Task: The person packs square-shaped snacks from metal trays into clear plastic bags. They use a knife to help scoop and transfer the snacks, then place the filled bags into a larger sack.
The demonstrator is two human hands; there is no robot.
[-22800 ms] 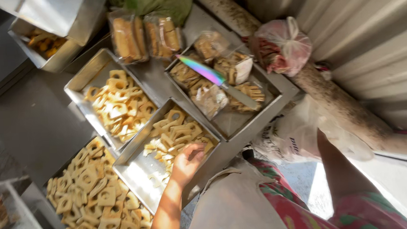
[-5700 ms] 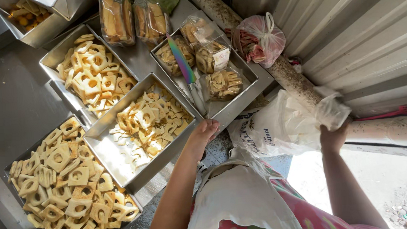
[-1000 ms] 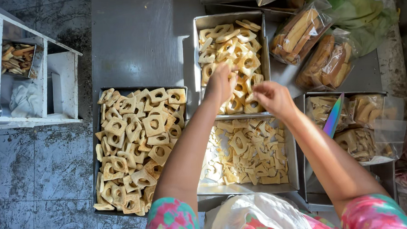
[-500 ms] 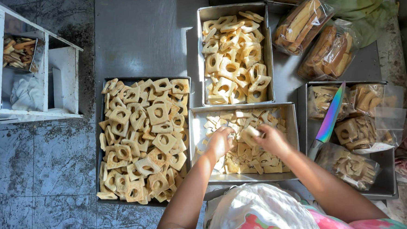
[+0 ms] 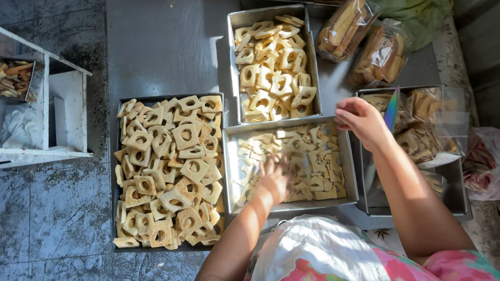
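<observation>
Head view, looking straight down: both hands are seen over a grey metal table [image 5: 159, 42] carrying several metal trays of square, hole-centred biscuits. The left hand [image 5: 275, 178] is lowered into the middle tray [image 5: 292, 204], resting on the biscuit pieces [image 5: 314, 165] in it; it is blurred, so it cannot be told whether the fingers are spread or closed on anything. The right hand [image 5: 363, 120] is held above that tray's far right corner, fingers loosely curled together; nothing can be made out in its grasp. The two hands are well apart.

To the left of the left hand, a dark tray [image 5: 115, 182] is heaped with the same square biscuits. Beyond both hands, a second metal tray [image 5: 231, 61] holds more of them, touching the middle tray's far rim. To the right of the right hand, a further tray [image 5: 461, 200] contains clear bags of baked pieces, with an iridescent blade-like strip [image 5: 392, 109] just beside the right hand's fingers. Two sealed bags of biscuits [image 5: 370, 37] lie beyond the right hand. A pink plastic bag [image 5: 496, 164] is noted at the far right, and a white shelf unit [image 5: 71, 110] at the far left.
</observation>
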